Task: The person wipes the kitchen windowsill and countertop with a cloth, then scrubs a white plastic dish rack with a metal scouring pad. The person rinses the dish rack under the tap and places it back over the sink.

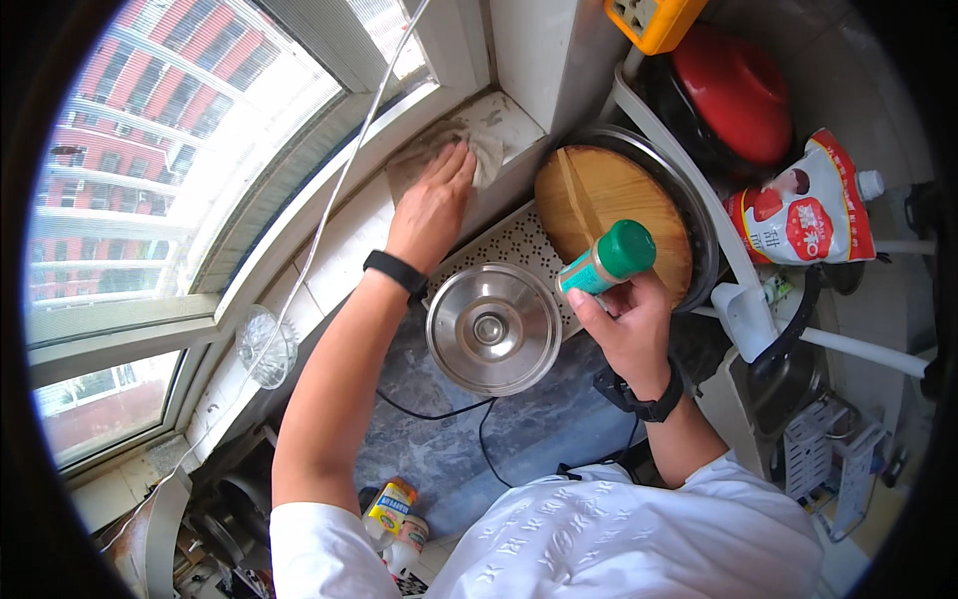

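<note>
My left hand [436, 202] lies flat, fingers together, on a crumpled grey-beige cloth [488, 153], pressing it on the tiled window sill [340, 251]. In my right hand [629, 318] is a small shaker jar [605, 258] with a green cap, tilted above the counter. Below and between my hands stands a round stainless steel lid [490, 329]; what it covers is hidden. A round wooden lid [621, 217] rests in a metal pan behind the jar, beside a perforated light tray [516, 236].
A white cable [348, 168] hangs across the window side. A clear glass dish [266, 347] stands on the sill. To the right are a red bowl [733, 93], a spouted pouch [804, 210] and a white scoop [745, 318]. Bottles [393, 509] stand at the lower left. A black cable crosses the counter [419, 449].
</note>
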Motion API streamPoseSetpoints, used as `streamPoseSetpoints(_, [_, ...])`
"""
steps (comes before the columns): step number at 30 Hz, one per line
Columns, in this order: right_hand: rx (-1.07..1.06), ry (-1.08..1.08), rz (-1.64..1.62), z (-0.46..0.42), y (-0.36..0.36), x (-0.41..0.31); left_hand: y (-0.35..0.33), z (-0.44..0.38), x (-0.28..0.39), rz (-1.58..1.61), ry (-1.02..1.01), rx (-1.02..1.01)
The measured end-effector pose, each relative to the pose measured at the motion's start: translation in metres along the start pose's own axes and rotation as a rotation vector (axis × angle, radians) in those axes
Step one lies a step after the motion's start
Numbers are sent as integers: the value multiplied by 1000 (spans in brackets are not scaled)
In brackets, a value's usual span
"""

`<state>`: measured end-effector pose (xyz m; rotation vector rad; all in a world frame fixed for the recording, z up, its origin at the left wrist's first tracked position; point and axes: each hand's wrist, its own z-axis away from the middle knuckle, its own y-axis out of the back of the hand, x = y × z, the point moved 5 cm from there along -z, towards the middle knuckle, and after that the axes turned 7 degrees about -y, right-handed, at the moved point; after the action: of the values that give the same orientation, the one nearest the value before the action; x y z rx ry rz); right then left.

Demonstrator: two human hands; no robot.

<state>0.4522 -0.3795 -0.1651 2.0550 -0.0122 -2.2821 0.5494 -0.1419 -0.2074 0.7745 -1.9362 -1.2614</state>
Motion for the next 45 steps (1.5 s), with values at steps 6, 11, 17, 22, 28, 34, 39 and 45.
streamPoseSetpoints(6, [-1, -6, -1, 1, 19, 8, 24, 51, 1, -130, -25, -171])
streamPoseSetpoints(11, [-32, -30, -63, 0, 16, 8, 12, 42, 2, -126, -119, -202])
streamPoseSetpoints(17, [18, -33, 44, 2, 32, -7, -12, -22, 18, -62, -209, -183])
streamPoseSetpoints(22, [60, 30, 44, 3, 37, -13, -14, -16, 20, -78, -174, -114])
streamPoseSetpoints(28, [26, 20, 117, 10, 45, 0, -12, -11, 18, -136, -119, -114])
streamPoseSetpoints(34, [29, -6, -20, 13, 23, -3, -47, -69, 6, -254, -138, -72])
streamPoseSetpoints(39, [10, 18, -79, 18, 19, -10, -47, -85, 22, -198, -105, 27])
streamPoseSetpoints(45, [-26, 22, -10, 2, 9, 7, -17, -17, 12, -129, -25, 33])
